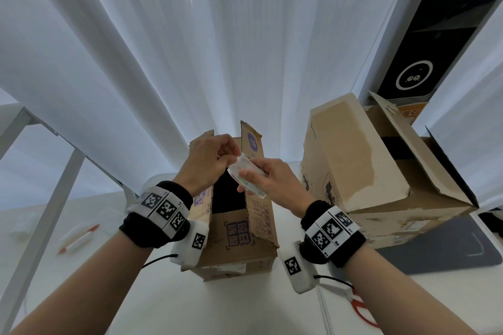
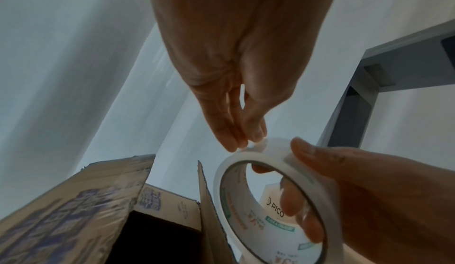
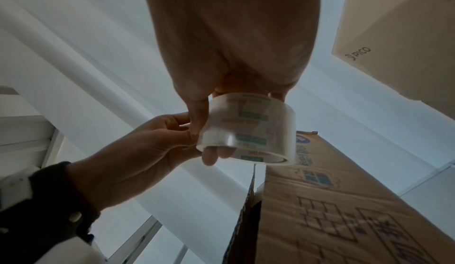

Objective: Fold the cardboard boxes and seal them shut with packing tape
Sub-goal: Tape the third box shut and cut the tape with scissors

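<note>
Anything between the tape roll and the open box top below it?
Nothing visible. The tape roll, held in the right hand with the left hand pinching its edge, hangs directly over the box, whose flaps stand up.

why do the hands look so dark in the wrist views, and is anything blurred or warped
Both wrist views are backlit by the bright white curtain, so the left hand and right hand go dark; the left wrist view smears the printed box, and the tape roll shows glare in the right wrist view; the head view bends the table frame.
</note>
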